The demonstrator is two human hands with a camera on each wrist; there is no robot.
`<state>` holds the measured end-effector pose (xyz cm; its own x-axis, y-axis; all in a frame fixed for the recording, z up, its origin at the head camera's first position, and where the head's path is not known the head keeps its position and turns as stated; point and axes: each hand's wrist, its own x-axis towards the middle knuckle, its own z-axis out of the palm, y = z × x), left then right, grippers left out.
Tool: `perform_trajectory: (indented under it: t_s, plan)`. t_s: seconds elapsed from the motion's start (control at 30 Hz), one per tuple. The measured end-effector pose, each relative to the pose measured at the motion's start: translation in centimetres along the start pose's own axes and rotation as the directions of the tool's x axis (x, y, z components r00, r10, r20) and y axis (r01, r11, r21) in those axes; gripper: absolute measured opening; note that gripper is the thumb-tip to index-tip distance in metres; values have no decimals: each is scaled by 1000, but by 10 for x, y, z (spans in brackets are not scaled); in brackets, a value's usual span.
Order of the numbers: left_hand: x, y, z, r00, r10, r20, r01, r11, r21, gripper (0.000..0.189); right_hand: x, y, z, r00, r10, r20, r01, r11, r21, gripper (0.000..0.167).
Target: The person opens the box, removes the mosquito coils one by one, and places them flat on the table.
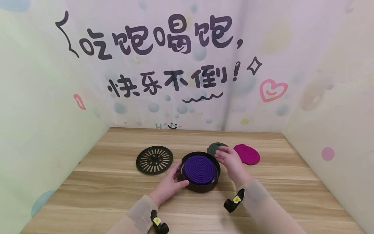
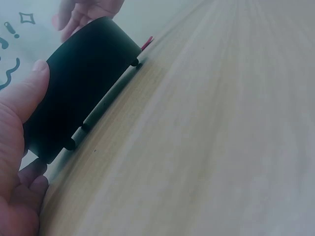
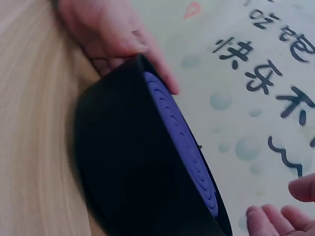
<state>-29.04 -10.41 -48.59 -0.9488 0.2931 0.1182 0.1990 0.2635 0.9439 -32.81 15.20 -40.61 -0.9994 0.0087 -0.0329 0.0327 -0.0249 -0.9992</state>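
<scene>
A black round mosquito coil holder stands upright on the table, with a purple mosquito coil lying inside its rim. My left hand grips the holder's left side. The left wrist view shows that thumb against the black wall and fingers low at its edge. On the other side, my right hand hovers beside the holder's rim with loosely bent fingers and nothing in them. In the right wrist view its fingertips are apart from the holder.
A black slotted lid lies flat to the left of the holder. Behind my right hand are a dark green coil, partly hidden, and a magenta coil. A printed wall borders the back of the wooden table.
</scene>
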Motion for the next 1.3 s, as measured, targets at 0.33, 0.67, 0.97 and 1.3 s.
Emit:
perform_trajectory:
  t_s: [0.33,0.67,0.97,1.3]
  plan:
    - [1,-1,0,1000,6,-1,-6,1000,-5,89,-1,7,19,997,-51,54,65,958,-280,41]
    - [0,-1,0,1000,-1,-5,2,1000,3,88,-3,8,24,997,-38,61,58,921,-386,41]
    - [1,1,1,1000,7,-12,-6,1000,9,89,-4,6,25,998,-32,50,50,898,-436,43]
    - [2,0,1,1000,-2,-7,2,1000,5,88,-6,6,25,999,-32,40,46,906,-422,43]
